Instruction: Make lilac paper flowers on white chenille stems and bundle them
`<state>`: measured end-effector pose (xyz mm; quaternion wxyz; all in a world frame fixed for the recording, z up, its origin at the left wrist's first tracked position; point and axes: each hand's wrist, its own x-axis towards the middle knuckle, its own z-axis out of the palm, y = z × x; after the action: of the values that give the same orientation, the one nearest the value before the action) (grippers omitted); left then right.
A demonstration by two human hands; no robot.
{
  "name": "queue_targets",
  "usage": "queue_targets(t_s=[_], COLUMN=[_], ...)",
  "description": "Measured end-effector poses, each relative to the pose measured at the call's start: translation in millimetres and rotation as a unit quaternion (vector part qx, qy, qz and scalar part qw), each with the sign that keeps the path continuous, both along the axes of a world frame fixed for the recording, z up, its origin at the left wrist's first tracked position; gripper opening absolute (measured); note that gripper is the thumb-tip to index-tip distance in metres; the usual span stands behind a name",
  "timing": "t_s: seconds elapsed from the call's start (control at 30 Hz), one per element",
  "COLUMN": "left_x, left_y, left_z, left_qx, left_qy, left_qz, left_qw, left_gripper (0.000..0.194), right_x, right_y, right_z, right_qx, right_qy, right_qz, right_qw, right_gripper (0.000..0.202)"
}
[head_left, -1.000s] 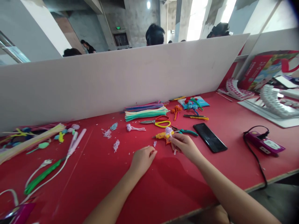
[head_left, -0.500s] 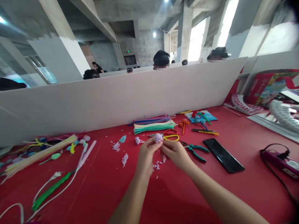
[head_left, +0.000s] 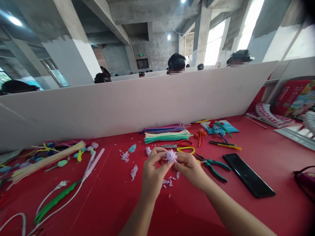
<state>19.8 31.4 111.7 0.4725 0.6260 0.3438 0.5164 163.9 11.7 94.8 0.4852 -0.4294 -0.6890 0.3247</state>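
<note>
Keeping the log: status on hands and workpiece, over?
Left hand, right hand: both pinching lilac tuft. Lilac scraps below. Scissors lie just beyond.

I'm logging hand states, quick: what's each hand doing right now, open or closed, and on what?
Left hand: closed, holding the lilac pom-pom.
Right hand: closed, at the right side of the same pom-pom.

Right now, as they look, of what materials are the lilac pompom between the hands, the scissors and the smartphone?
Lilac pompom: probably chenille fibre, matte; the tufts look fuzzy. Scissors: apparently metal blades, from their grey tone; smooth red and yellow handles suggest plastic. Smartphone: front likely glossy black glass, judging by its smooth sheen; the back is hidden.
</note>
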Motion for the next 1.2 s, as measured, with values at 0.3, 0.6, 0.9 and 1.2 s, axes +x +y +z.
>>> queue_targets(t_s=[0.3, 0.6, 0.9, 1.2], left_x=[-2.2, -5.6, -7.7, -4.9], left_y=[-10.8, -2.2, -1.7, -0.5], left_z=[10.6, 0.5, 5.3, 0.5], left_qx=[0.055, 0.116, 0.073, 0.041], left_qy=[0.019, 0.043, 0.057, 0.005], left_qz=[-0.026, -0.042, -0.054, -0.047], left_qw=[0.998, 0.991, 0.994, 0.998], left_gripper=[0.006, 0.013, 0.008, 0.008], right_x=[-0.2, 4.5, 5.1, 5.0], right_y=[-1.7, 1.6, 3.1, 2.5], right_z=[-2.7, -0.6, -10.3, -5.3], right_qx=[0.102, 0.066, 0.018, 0.041], right_qy=[0.005, 0.039, 0.076, 0.011], right_qz=[0.02, 0.064, 0.114, 0.076], right_qw=[0.995, 0.995, 0.99, 0.996], right_gripper=[0.032, 0.029, 0.036, 0.031])
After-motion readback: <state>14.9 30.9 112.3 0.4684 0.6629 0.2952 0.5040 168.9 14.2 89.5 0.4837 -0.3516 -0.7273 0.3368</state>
